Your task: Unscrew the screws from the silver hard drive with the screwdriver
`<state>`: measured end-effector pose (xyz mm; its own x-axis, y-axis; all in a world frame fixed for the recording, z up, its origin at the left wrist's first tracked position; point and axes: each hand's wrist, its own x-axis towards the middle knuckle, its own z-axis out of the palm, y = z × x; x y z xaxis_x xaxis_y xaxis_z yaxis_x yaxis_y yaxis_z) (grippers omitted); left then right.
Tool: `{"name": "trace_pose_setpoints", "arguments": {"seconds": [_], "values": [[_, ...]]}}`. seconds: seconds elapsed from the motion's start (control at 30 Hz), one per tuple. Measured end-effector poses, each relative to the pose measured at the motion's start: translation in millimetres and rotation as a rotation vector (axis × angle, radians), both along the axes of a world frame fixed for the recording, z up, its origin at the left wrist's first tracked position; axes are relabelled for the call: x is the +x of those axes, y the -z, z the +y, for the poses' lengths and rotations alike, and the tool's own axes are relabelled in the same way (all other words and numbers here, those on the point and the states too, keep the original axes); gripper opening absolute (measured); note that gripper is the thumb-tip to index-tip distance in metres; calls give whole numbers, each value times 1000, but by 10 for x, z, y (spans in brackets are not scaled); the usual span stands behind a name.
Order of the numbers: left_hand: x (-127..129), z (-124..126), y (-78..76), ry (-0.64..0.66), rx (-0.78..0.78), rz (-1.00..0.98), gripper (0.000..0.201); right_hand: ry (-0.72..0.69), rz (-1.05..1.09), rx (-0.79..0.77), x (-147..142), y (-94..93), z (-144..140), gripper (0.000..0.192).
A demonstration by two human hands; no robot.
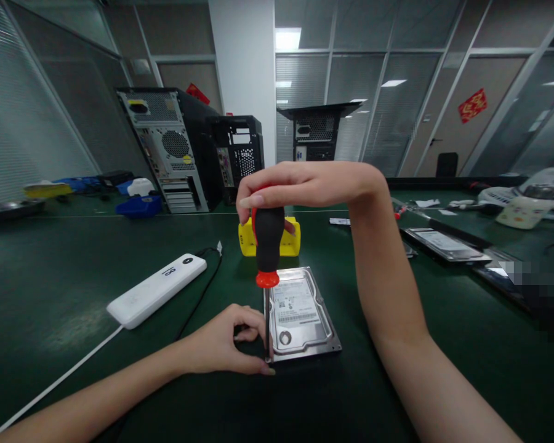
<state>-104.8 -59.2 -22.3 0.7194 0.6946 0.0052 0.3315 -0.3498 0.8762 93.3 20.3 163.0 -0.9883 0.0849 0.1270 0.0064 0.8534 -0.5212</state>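
A silver hard drive (300, 307) lies label side up on the green table in front of me. My right hand (286, 184) is closed over the top of a screwdriver (268, 240) with a black and red handle. The screwdriver stands upright, its shaft running down to the drive's near left corner. Whether its tip sits in a screw is too small to tell. My left hand (240, 341) grips the drive's left edge, with the thumb at the near corner beside the shaft. Behind the drive stands a yellow tray (292, 237), partly hidden by the screwdriver handle.
A white power strip (157, 289) and a black cable (203, 289) lie to the left. Computer cases (175, 147) stand at the back. Another hard drive (445, 243) lies at the right. A blue bin (139, 207) sits at the back left.
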Motion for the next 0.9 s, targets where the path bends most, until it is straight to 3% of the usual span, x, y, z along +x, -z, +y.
{"name": "trace_pose_setpoints", "arguments": {"seconds": [0.3,0.6,0.77,0.9], "values": [[2,-39,39,-21,162,48,12,9,-18,178,-21,-23,21,35],[59,-85,34,-61,222,17,10,42,-51,66,-139,45,112,31],[105,-25,46,-161,202,40,12,94,-34,27,-131,83,257,32],[158,23,77,-198,206,55,14,157,-68,67,-64,85,350,31]]}}
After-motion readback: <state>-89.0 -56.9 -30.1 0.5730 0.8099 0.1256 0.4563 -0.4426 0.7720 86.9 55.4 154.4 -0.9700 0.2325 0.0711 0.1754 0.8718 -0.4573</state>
